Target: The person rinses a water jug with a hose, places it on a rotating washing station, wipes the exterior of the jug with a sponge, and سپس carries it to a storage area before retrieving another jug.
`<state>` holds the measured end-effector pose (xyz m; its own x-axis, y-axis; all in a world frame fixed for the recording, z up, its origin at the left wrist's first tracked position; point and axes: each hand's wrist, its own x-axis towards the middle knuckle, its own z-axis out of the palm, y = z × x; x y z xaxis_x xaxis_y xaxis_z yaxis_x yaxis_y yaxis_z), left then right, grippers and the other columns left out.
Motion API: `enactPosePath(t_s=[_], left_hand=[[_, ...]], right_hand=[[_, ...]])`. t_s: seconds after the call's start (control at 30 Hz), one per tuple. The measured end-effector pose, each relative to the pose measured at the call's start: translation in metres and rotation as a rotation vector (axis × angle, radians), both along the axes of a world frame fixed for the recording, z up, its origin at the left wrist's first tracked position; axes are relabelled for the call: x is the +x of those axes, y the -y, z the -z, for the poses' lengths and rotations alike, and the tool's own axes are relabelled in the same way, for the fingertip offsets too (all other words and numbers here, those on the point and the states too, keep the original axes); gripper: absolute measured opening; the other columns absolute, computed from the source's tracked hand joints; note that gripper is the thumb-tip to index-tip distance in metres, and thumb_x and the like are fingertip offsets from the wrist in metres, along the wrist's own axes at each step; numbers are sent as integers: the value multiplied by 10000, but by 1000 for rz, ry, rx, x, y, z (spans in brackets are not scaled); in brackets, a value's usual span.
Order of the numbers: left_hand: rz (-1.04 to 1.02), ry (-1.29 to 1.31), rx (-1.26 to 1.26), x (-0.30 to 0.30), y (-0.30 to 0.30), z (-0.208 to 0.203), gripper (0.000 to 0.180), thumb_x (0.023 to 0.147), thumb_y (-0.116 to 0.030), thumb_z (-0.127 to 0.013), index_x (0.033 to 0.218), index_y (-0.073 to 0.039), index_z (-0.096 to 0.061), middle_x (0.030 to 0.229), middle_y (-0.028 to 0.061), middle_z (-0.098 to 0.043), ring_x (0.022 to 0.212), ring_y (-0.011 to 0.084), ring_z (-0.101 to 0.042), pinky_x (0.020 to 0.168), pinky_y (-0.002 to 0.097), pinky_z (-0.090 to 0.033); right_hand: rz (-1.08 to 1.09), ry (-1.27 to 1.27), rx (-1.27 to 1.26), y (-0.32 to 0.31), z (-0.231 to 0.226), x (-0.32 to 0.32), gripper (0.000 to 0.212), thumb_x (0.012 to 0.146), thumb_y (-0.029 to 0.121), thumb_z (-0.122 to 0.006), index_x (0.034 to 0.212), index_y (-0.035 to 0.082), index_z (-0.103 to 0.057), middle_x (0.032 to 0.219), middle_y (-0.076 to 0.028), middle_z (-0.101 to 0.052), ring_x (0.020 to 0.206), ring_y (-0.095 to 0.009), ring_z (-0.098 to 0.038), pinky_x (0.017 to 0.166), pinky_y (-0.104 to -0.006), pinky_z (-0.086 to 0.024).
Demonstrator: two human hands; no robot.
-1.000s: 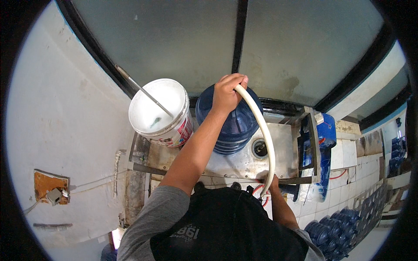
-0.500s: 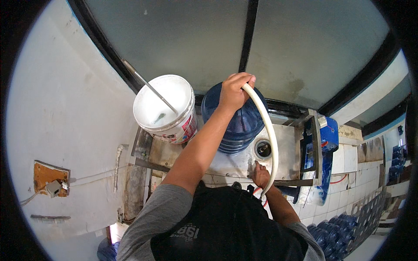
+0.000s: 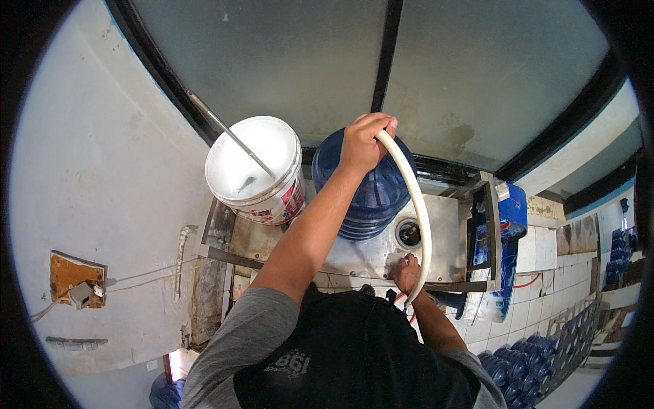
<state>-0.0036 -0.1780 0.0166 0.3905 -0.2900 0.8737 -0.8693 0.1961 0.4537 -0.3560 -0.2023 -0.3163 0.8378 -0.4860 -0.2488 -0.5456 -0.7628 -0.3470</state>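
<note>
My left hand is closed around the upper end of a cream-coloured hose, above a large translucent blue water bottle. The hand hides part of the bottle's top, so I cannot tell whether the hose end goes inside. From there the hose arcs right and down past my right hand. This hand is low at the front edge of a metal counter, just below a round drain opening. Its fingers look curled together, and what they hold, if anything, is hidden.
Left of the bottle stands a white bucket with a metal rod leaning in it. A metal frame closes the counter's right side, with a blue container beyond. Several blue bottles stand lower right. Frosted glass rises behind.
The whole view has shifted slightly left. My left hand keeps its grip on the hose over the bottle, and my right hand has moved only slightly at the counter edge.
</note>
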Motion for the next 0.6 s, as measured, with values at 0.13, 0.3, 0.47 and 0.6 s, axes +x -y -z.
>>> enactPosePath(t_s=[0.13,0.3,0.47,0.6], left_hand=[[-2,-7,-15,-1,1,1,163,939,-155,-732,890,0,-751,877,136,-753,791,310,-725,720,393,-576],[8,-17,-15,-3,5,2,134,928,-149,-756,922,-15,-767,904,137,-760,804,298,-729,735,380,-571],[9,-24,-3,3,6,7,131,920,-154,-764,917,-24,-768,906,133,-761,817,301,-732,748,391,-573],[27,3,-48,0,14,5,134,903,-164,-764,880,-32,-758,897,137,-754,828,319,-729,769,420,-581]], right_hand=[[103,43,82,-10,-20,-3,496,871,219,-707,1278,-35,-581,1047,-326,-692,1033,-485,-670,891,-543,-553],[112,-50,145,0,-4,-10,581,904,292,-676,1360,-27,-507,981,-339,-712,914,-492,-723,811,-553,-584],[57,-70,99,0,3,-11,544,926,334,-649,1300,-49,-560,968,-319,-725,880,-469,-736,764,-543,-594],[524,350,922,43,2,10,467,958,375,-635,1227,-6,-629,963,-172,-752,759,-314,-733,664,-452,-583]])
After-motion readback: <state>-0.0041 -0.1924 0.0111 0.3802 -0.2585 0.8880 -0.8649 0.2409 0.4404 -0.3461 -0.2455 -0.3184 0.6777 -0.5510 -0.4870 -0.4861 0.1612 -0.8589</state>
